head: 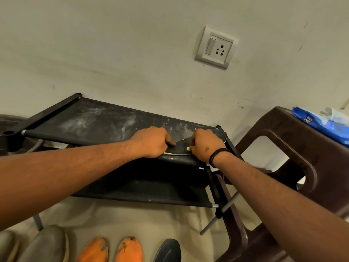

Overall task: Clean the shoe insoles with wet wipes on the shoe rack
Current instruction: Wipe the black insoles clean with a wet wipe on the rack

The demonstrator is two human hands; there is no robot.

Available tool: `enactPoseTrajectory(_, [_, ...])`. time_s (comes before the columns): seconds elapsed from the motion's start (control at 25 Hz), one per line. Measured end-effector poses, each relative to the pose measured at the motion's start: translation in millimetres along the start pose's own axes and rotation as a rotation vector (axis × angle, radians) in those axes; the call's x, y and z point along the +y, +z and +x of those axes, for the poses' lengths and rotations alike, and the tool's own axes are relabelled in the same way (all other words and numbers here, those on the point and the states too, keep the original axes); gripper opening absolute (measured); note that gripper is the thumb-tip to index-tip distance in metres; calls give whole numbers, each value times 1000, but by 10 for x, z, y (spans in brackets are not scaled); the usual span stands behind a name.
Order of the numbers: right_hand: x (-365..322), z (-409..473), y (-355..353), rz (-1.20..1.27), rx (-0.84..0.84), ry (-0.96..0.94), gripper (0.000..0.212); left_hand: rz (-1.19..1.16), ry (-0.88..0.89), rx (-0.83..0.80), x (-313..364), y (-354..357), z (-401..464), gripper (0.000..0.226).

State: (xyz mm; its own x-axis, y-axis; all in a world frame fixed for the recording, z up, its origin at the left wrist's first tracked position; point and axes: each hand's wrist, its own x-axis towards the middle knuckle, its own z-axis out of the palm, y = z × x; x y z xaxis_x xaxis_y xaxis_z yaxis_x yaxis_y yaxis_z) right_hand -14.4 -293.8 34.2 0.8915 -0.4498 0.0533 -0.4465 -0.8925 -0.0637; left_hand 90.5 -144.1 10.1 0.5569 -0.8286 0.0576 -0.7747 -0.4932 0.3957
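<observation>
The insole (180, 147) lies flat on the top shelf of the shoe rack (98, 120), at the right end near the front rail. It is dark on top with a pale edge showing along its near side.

The left hand (151, 142) presses down on the left part of the insole, fingers curled, forefinger extended along the surface. The right hand (204, 144) is closed around a small pale wad, apparently a wet wipe (188, 148), held against the insole.

Handling estimate: the insole is thin, light and flexible. It is likely to slide or buckle on the fabric shelf if wiped unsupported. Pin one end flat with the fingers and wipe away from that point. To lift it, take it by the edge.

The wipes pack (321, 121) rests on the brown plastic stool (283, 133) to the right of the rack.
</observation>
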Motion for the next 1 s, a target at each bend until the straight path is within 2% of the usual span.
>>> enactPoseTrajectory(0.08, [-15,8,18,-56,25,5,16,3,-6,16,13,1,-6,42])
enactPoseTrajectory(0.2, [-72,2,-9,155,-71,-78,13,-5,-27,76,14,-2,-27,37])
enactPoseTrajectory(0.32, [-79,6,0,-5,70,27,15,-34,-83,119,18,20,-36,33])
enactPoseTrajectory(0.48, [-169,7,-9,229,-89,-74,12,-49,-127,150,-9,23,-38,20])
enactPoseTrajectory(0.6, [-87,64,34,18,85,49,14,-56,-127,151,-1,39,-32,18])
enactPoseTrajectory(0.64, [-85,69,57,45,89,41,13,-52,-128,153,-5,37,-30,17])
enactPoseTrajectory(0.76, [-183,13,57,206,-70,-133,9,-49,-127,163,-29,35,-33,16])
enactPoseTrajectory(0.88, [-132,85,14,-52,26,-122,12,-47,-103,157,-8,42,-12,18])
enactPoseTrajectory(0.92, [-124,94,11,-69,36,-106,11,-46,-101,157,1,37,-20,19])
enactPoseTrajectory(1.0, [-100,87,20,100,-40,-155,11,-56,-105,170,-14,40,-22,19])
